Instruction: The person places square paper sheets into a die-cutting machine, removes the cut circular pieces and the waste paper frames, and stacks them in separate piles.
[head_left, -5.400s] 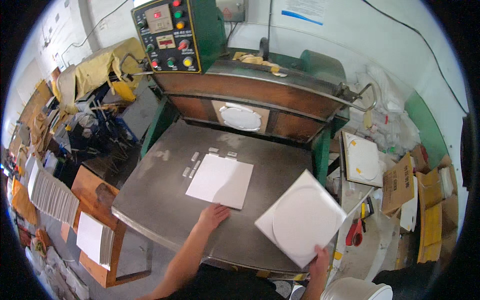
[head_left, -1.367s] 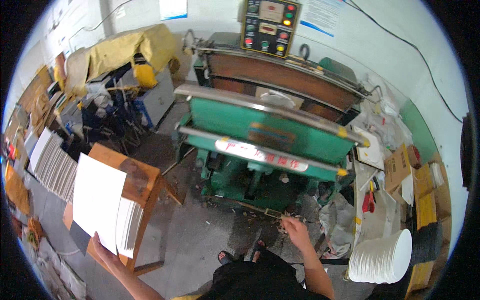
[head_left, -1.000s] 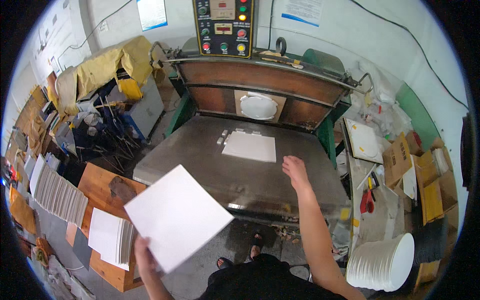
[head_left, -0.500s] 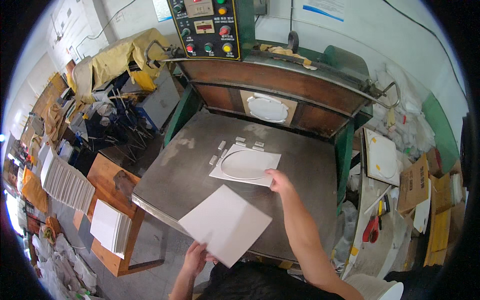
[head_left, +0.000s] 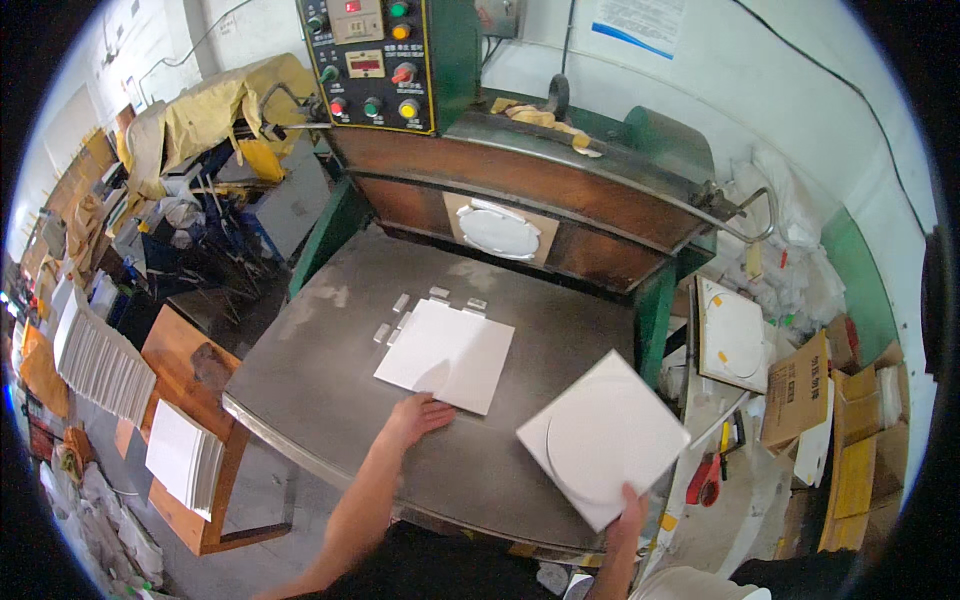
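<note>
A square white board [head_left: 452, 352] lies on the grey metal press bed, against several small light-coloured blocks [head_left: 400, 303] along its far and left edges. My left hand [head_left: 412, 418] is at its near edge, fingers stretched out and touching it. Off to the right, my right hand [head_left: 628, 515] pinches the near corner of another white board [head_left: 606, 435], tilted above the bed. That board bears a large oval cut outline.
Behind the bed, the press head [head_left: 510, 165] carries a plate with a white oval. A control panel [head_left: 368, 70] stands above it. At left, stacked white boards [head_left: 185, 455] rest on a wooden table [head_left: 205, 360]. Red-handled scissors [head_left: 706, 480] lie on the cluttered right-hand bench.
The plain board has gone from my left hand onto the bed, against the blocks. My right hand has lifted the oval-cut board off there and carried it right and nearer.
</note>
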